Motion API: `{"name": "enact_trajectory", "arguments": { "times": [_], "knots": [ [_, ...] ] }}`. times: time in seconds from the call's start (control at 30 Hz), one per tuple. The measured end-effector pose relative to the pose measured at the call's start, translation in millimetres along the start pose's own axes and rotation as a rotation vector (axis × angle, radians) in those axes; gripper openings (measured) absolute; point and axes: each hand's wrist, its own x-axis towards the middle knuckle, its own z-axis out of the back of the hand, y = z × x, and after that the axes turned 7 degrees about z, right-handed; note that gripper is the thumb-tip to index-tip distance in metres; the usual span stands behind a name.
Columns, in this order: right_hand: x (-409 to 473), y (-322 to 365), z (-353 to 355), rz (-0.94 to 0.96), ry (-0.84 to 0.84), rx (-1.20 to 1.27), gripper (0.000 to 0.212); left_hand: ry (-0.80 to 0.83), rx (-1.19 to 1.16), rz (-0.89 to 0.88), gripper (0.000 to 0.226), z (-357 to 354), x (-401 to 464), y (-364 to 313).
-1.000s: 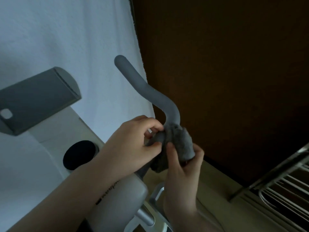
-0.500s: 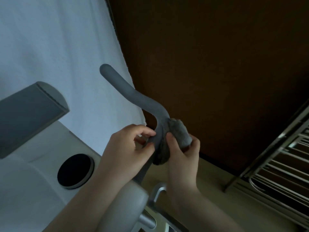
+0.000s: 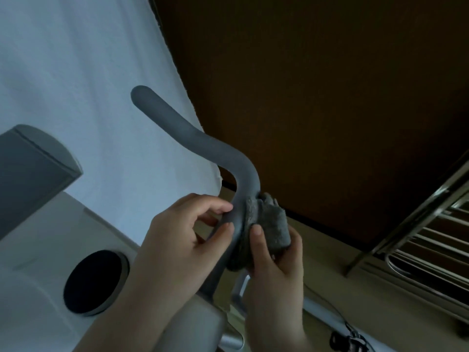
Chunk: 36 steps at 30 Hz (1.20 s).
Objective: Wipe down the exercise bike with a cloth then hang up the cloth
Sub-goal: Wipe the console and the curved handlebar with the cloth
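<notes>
I see right hand (image 3: pixel 272 265) clamp cloth (image 3: pixel 269 229) against handlebar (image 3: pixel 203 146) stem, 5 o'clock of bend, for rubbing. Left hand (image 3: pixel 177 240) pinches stem at 9 o'clock, steadying it, I judge.

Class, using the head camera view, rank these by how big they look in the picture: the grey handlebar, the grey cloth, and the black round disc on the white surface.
Largest to smallest, as they look:
1. handlebar
2. and 3. cloth and disc look about alike in area, so I would not rank them. The right hand also hides part of the cloth.
</notes>
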Motion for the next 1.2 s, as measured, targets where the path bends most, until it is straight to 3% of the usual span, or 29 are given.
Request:
{"name": "enact_trajectory", "arguments": {
  "times": [0.23,0.43,1.2],
  "knots": [
    [4.2,9.9,-2.5,0.055,0.002,0.029,0.037,-0.014,-0.003,0.022,0.019,1.0,-1.7,1.3],
    [39.3,22.2,-11.3,0.071,-0.026,-0.056,0.027,-0.032,-0.003,0.031,0.021,-0.1,-0.8,0.4],
    [-0.9,14.1,-10.8,0.062,-0.006,-0.06,0.024,0.01,-0.041,0.058,0.018,2.1,-1.2,-1.6]
  ]
}}
